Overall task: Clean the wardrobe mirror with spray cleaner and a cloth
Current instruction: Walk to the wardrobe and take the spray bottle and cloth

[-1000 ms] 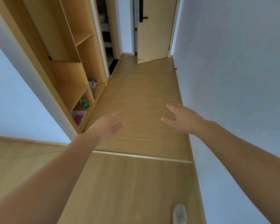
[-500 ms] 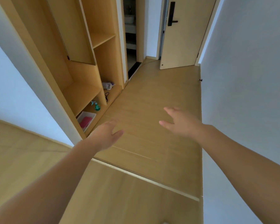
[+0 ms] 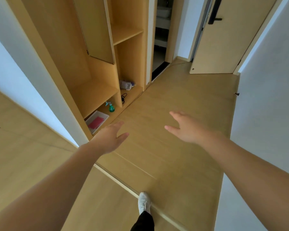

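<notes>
Leftmost, low in the open wardrobe (image 3: 90, 90): white tray (image 3: 105, 115) on the bottom shelf, red cloth (image 3: 96, 122) lying flat inside. Just right of it, green spray bottle (image 3: 111, 107), upright on the same shelf, touched by neither hand. Next compartment along: black cable (image 3: 123, 97) and a greyish bundle (image 3: 125, 84). Nearer, left hand (image 3: 109, 139) held out over the wooden floor (image 3: 182, 97), fingers straight, holding nothing. Below, one white shoe (image 3: 144, 202). Then right hand (image 3: 185, 129), likewise outstretched, fingers loosely spread, empty, well apart from bottle and cloth. Far right, pale door (image 3: 223, 44).
</notes>
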Demonstrator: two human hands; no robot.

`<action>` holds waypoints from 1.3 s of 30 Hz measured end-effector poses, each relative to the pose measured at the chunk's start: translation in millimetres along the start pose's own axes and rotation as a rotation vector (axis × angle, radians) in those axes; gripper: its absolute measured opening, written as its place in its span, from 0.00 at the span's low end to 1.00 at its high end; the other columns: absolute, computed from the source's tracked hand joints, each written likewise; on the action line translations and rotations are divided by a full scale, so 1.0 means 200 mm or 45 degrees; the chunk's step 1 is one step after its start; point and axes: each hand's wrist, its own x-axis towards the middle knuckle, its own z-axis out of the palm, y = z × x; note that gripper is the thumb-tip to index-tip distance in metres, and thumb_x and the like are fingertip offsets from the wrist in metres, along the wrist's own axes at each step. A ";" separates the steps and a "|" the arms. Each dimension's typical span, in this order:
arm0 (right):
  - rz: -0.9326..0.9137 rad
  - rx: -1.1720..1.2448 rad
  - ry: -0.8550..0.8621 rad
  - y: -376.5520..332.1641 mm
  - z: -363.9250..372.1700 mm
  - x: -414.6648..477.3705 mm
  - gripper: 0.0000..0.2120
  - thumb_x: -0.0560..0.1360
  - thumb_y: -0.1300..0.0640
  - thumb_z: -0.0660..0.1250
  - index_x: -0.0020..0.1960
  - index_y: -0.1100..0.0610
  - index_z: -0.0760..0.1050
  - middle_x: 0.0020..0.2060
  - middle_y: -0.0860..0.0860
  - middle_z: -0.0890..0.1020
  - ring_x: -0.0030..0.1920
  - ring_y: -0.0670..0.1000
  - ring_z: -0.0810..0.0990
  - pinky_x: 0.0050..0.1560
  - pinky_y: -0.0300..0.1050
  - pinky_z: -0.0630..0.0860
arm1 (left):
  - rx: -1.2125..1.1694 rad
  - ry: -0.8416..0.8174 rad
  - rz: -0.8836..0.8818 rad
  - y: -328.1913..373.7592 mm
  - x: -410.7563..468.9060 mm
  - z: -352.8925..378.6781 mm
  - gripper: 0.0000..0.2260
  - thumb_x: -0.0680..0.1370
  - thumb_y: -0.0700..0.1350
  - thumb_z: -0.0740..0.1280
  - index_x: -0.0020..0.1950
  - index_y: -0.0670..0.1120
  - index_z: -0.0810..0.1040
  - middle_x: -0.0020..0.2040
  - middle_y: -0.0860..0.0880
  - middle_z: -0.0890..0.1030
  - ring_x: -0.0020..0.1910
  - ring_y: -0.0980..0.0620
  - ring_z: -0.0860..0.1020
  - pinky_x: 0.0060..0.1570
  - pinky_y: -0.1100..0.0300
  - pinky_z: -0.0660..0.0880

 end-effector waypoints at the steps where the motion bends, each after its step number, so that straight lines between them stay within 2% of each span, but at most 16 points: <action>1: -0.011 0.004 0.001 0.02 -0.01 0.08 0.36 0.78 0.36 0.57 0.79 0.51 0.51 0.78 0.50 0.56 0.77 0.51 0.54 0.73 0.50 0.57 | 0.002 0.008 -0.015 0.00 0.08 -0.01 0.28 0.79 0.60 0.57 0.77 0.52 0.58 0.69 0.47 0.73 0.62 0.48 0.75 0.64 0.46 0.72; 3: -0.034 0.021 0.003 0.05 -0.03 0.26 0.36 0.78 0.36 0.57 0.79 0.51 0.52 0.78 0.50 0.56 0.77 0.51 0.54 0.73 0.50 0.57 | 0.020 0.044 -0.051 -0.02 0.25 -0.04 0.28 0.79 0.60 0.58 0.77 0.52 0.58 0.67 0.47 0.74 0.58 0.50 0.76 0.62 0.47 0.74; 7: -0.037 0.040 -0.011 0.10 -0.12 0.61 0.36 0.78 0.37 0.58 0.79 0.51 0.52 0.78 0.51 0.56 0.77 0.51 0.55 0.75 0.51 0.58 | 0.023 0.062 -0.084 -0.04 0.56 -0.12 0.28 0.80 0.60 0.59 0.76 0.51 0.59 0.67 0.46 0.73 0.61 0.49 0.75 0.61 0.51 0.73; 9: -0.055 0.034 0.007 0.11 -0.17 0.78 0.36 0.78 0.37 0.58 0.79 0.51 0.52 0.78 0.51 0.56 0.77 0.51 0.55 0.74 0.50 0.58 | 0.029 0.066 -0.083 -0.06 0.71 -0.18 0.27 0.80 0.60 0.58 0.76 0.50 0.60 0.67 0.46 0.74 0.57 0.47 0.77 0.59 0.52 0.74; 12: -0.074 0.043 0.024 0.13 -0.21 0.98 0.36 0.78 0.37 0.57 0.79 0.51 0.52 0.78 0.50 0.56 0.77 0.51 0.55 0.74 0.50 0.58 | 0.028 0.104 -0.068 -0.08 0.91 -0.27 0.27 0.80 0.58 0.59 0.76 0.49 0.60 0.71 0.48 0.70 0.54 0.48 0.78 0.61 0.52 0.71; 15: -0.124 -0.001 -0.002 0.12 -0.24 1.17 0.36 0.78 0.36 0.57 0.79 0.51 0.52 0.78 0.50 0.55 0.77 0.50 0.54 0.75 0.50 0.58 | 0.026 0.115 -0.080 -0.11 1.04 -0.33 0.27 0.80 0.58 0.59 0.76 0.50 0.60 0.72 0.47 0.70 0.63 0.48 0.74 0.63 0.52 0.70; 18: -0.170 0.004 -0.015 0.11 -0.26 1.35 0.36 0.78 0.36 0.56 0.79 0.51 0.51 0.78 0.50 0.55 0.77 0.49 0.53 0.74 0.49 0.58 | 0.013 0.124 -0.146 -0.15 1.13 -0.38 0.26 0.80 0.58 0.59 0.76 0.50 0.60 0.69 0.47 0.72 0.62 0.48 0.74 0.62 0.50 0.72; 21: -0.253 -0.025 -0.037 0.08 -0.28 1.52 0.36 0.78 0.36 0.56 0.79 0.50 0.51 0.78 0.49 0.55 0.77 0.49 0.53 0.74 0.50 0.57 | -0.011 0.170 -0.205 -0.20 1.20 -0.43 0.26 0.81 0.56 0.59 0.76 0.48 0.62 0.71 0.47 0.70 0.66 0.47 0.71 0.66 0.48 0.69; 24: -0.335 -0.052 -0.052 0.05 -0.31 1.70 0.35 0.78 0.35 0.56 0.79 0.50 0.51 0.78 0.49 0.55 0.77 0.50 0.55 0.74 0.52 0.61 | -0.032 0.178 -0.259 -0.25 1.28 -0.47 0.23 0.80 0.56 0.59 0.72 0.46 0.66 0.67 0.45 0.74 0.63 0.46 0.73 0.63 0.48 0.71; 27: -0.431 -0.054 -0.083 0.03 -0.34 1.91 0.35 0.78 0.35 0.56 0.79 0.49 0.51 0.78 0.48 0.55 0.76 0.51 0.58 0.72 0.52 0.63 | -0.030 0.224 -0.349 -0.27 1.38 -0.49 0.23 0.80 0.58 0.59 0.72 0.48 0.66 0.61 0.47 0.77 0.56 0.46 0.76 0.58 0.49 0.74; 30: -0.552 -0.042 -0.085 0.03 -0.38 2.14 0.34 0.78 0.37 0.57 0.78 0.50 0.53 0.77 0.49 0.58 0.74 0.53 0.63 0.68 0.52 0.66 | -0.041 0.313 -0.464 -0.27 1.51 -0.49 0.25 0.80 0.57 0.59 0.75 0.50 0.63 0.65 0.49 0.74 0.58 0.47 0.75 0.57 0.53 0.73; 33: -0.657 -0.044 -0.116 0.05 -0.45 2.38 0.32 0.78 0.37 0.57 0.76 0.50 0.56 0.73 0.49 0.63 0.69 0.54 0.69 0.63 0.54 0.72 | -0.071 0.389 -0.540 -0.26 1.64 -0.48 0.21 0.80 0.57 0.59 0.71 0.50 0.66 0.65 0.48 0.74 0.59 0.46 0.74 0.52 0.58 0.69; 39: -0.848 -0.098 -0.188 0.07 -0.53 2.80 0.33 0.78 0.37 0.57 0.77 0.50 0.55 0.75 0.47 0.61 0.72 0.52 0.64 0.65 0.51 0.67 | -0.113 0.479 -0.754 -0.25 1.86 -0.51 0.29 0.78 0.63 0.57 0.76 0.52 0.61 0.73 0.51 0.68 0.67 0.46 0.71 0.59 0.58 0.67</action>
